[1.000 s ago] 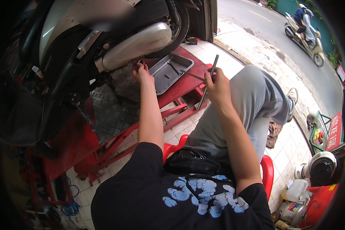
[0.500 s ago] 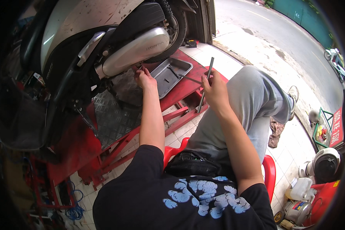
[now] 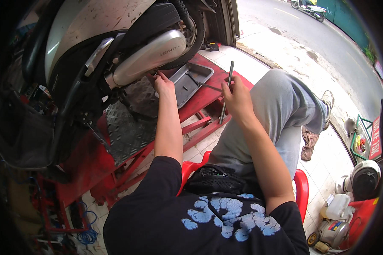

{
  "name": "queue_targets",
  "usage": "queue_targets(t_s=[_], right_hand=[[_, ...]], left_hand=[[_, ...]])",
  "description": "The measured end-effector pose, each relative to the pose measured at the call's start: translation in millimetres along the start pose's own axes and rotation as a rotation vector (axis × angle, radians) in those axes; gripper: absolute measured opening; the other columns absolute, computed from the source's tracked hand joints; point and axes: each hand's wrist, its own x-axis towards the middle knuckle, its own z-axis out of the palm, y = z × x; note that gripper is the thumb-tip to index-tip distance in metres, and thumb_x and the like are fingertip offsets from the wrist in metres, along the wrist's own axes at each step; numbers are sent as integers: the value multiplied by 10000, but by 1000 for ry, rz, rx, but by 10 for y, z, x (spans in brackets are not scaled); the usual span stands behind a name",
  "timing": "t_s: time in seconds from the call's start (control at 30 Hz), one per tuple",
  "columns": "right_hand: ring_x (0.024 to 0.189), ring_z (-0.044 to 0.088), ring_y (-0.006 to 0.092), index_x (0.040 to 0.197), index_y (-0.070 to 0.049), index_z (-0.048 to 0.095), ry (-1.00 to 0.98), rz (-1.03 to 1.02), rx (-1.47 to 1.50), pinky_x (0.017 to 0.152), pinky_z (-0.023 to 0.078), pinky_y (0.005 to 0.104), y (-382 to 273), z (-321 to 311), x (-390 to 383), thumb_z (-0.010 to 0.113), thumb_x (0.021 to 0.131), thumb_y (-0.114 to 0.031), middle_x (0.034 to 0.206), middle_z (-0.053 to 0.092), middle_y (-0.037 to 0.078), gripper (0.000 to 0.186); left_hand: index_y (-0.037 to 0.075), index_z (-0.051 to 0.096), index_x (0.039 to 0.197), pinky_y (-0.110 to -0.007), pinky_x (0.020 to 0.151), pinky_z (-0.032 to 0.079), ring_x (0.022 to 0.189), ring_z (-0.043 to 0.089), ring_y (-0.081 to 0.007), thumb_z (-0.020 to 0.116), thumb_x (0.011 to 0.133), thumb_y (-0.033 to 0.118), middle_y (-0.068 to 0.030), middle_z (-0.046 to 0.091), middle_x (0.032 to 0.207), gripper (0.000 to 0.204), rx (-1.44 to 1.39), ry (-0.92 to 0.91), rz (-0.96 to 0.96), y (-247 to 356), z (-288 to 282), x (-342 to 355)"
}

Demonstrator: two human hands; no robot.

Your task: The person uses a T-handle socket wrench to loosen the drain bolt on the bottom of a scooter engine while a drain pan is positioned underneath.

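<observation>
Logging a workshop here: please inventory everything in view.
Lift: 1, red, centre left
Scooter: 1, silver and black, on lift
Tray: 1, grey, on lift
Small parts: 2, dark, in tray
T-shaped tool: 1, dark grey, in right hand
Chair: 1, red, lower centre
Cloth: 1, brown, right of centre
Jug: 1, whitish, lower right
Rounded object: 1, white and black, above jug
Tank: 1, silver, below jug
Hose: count unclear, blue, lower left
Sign: 1, red, right edge
Second scooter: 1, pale, top right
Pouch: 1, black, waist
Jeans: 1 pair, greyish, centre right
Left hand: 1, bare, near scooter's underside
Right hand: 1, bare, around tool
</observation>
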Motion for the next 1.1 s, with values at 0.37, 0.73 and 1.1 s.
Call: queue_targets(t_s=[0.37,0.73,1.1], right_hand=[[822,647,418,1159,68,519,-26,5,-24,741,479,472,-90,-19,-30,584,934,-213,830,653,257,366],[799,643,426,1137,59,521,5,-46,-44,729,481,479,9,-5,3,581,934,-208,813,655,239,341],[816,646,419,1141,40,525,-11,9,-62,731,478,480,-11,-37,-5,577,941,-223,830,656,246,335]], left_hand=[[241,488,1390,-226,879,549,1047,611,-148,457,961,-4,-47,531,1358,495,-5,181,-7,12,98,152],[253,523,1366,-232,863,562,1098,616,-133,505,969,44,-2,525,1368,449,-105,345,-5,-207,52,462],[302,460,1403,-217,961,511,1143,583,-104,441,987,4,-21,477,1413,513,-120,337,-63,-281,255,240]])
